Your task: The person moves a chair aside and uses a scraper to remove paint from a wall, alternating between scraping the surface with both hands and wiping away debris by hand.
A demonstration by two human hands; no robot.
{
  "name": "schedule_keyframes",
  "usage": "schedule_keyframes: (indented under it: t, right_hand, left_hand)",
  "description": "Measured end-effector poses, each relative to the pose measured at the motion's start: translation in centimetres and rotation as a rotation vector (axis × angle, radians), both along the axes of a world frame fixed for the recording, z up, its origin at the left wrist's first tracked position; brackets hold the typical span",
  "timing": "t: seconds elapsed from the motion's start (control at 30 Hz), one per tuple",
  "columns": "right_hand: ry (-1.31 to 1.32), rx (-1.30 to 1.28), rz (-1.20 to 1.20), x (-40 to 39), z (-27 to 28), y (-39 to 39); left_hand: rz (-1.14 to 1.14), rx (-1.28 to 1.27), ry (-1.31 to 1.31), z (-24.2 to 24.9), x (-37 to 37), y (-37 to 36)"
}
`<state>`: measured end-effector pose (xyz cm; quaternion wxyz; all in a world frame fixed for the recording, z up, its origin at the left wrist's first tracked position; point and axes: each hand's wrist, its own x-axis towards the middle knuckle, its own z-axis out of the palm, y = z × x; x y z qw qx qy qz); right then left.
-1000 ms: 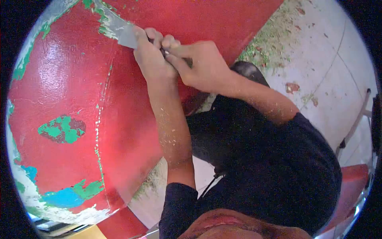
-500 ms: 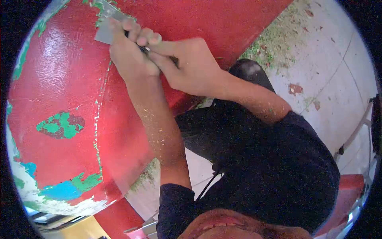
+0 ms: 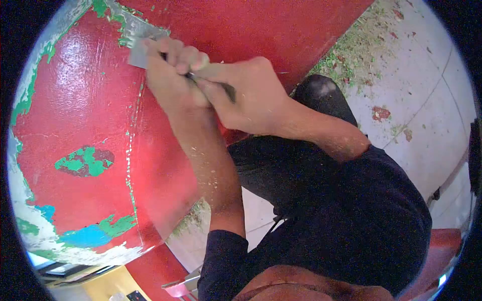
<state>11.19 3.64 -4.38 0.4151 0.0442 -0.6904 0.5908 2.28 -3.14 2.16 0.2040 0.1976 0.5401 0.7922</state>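
A scraper with a flat metal blade (image 3: 139,56) rests on a red painted surface (image 3: 90,105), at the edge of a scraped grey patch (image 3: 143,27). My left hand (image 3: 175,70) is closed round the scraper close to its blade, fingers curled over it. Just behind it, my right hand (image 3: 246,93) is closed on the handle end, slightly blurred. Most of the handle is hidden by my fingers. Paint flecks cling to my left forearm (image 3: 208,165).
Green paint (image 3: 88,161) shows through a chipped spot. Blue (image 3: 85,237) and white worn paint lines the lower edge. Paint chips (image 3: 346,62) litter the pale tiled floor (image 3: 411,135) at the right. My bent knee (image 3: 319,93) is beside the red surface.
The whole view has shifted a little to the right and down. Both hands, still on the scraper, have moved slightly back toward my body along the red surface.
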Motion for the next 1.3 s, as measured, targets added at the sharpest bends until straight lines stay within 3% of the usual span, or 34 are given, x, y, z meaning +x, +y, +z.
schedule_keyframes:
  t: [0.13,0.23,0.33,0.4,0.47,0.57,0.6,0.7,0.77,0.83,0.9,0.97,1.03,1.1,1.17,1.2,1.3]
  right_hand:
    - [-0.004,0.034,-0.034,-0.1,-0.9,0.2]
    - [-0.03,0.062,-0.01,0.6,-1.9,-0.7]
    - [0.047,0.106,-0.078,-1.3,-0.4,0.3]
    - [0.113,0.086,-0.138,-2.4,1.9,0.3]
    - [0.014,0.07,-0.033,-0.8,0.9,-0.6]
    - [0.044,0.001,-0.009,-0.7,-1.2,-0.7]
    - [0.041,0.032,-0.042,-0.7,-0.5,-0.4]
    - [-0.024,0.105,-0.067,-0.6,0.7,-0.7]
    - [-0.023,0.072,-0.05,0.1,-0.5,-1.0]
    - [0.014,0.054,-0.017,0.0,-0.1,-0.2]
    - [0.08,0.034,-0.097,-1.5,1.5,-0.1]
    - [0.121,0.061,-0.158,-2.7,3.0,-0.3]
    - [0.119,0.064,-0.177,-0.9,2.7,-0.4]
    - [0.028,0.069,-0.023,-0.4,0.3,0.3]
    - [0.003,0.032,0.066,-0.4,-0.8,1.0]
    - [0.154,-0.057,-0.025,-0.7,-0.5,1.3]
    - [0.166,-0.471,0.157,1.4,0.1,3.6]
  left_hand:
    - [0.03,-0.021,-0.059,-0.2,-0.3,0.1]
    - [0.13,-0.087,0.1,-1.2,0.5,-0.1]
    - [0.355,-0.256,0.191,0.8,1.3,1.5]
    - [0.316,-0.789,1.116,3.3,0.6,0.3]
    - [0.321,-0.83,1.177,3.9,0.4,-0.7]
    - [0.323,-0.106,-0.003,-1.5,0.3,-0.2]
    - [0.311,-0.202,0.174,-0.7,0.8,0.4]
    - [0.1,-0.557,1.144,1.1,-1.7,-0.8]
    - [0.306,-0.466,0.789,0.5,1.0,-0.4]
    - [0.192,-0.085,0.073,-0.6,1.3,0.3]
    - [0.366,-0.566,0.673,1.9,0.9,0.8]
    - [0.197,-0.852,1.314,5.1,-1.6,-1.1]
    - [-0.048,-0.575,1.111,4.5,-2.7,-2.0]
    - [-0.352,0.2,0.02,-1.8,-3.4,-2.7]
    - [-0.022,-0.066,0.171,-0.5,-0.5,-0.1]
    - [0.149,-0.191,0.252,0.7,0.8,0.4]
    - [0.128,-0.302,0.682,3.9,2.8,0.3]
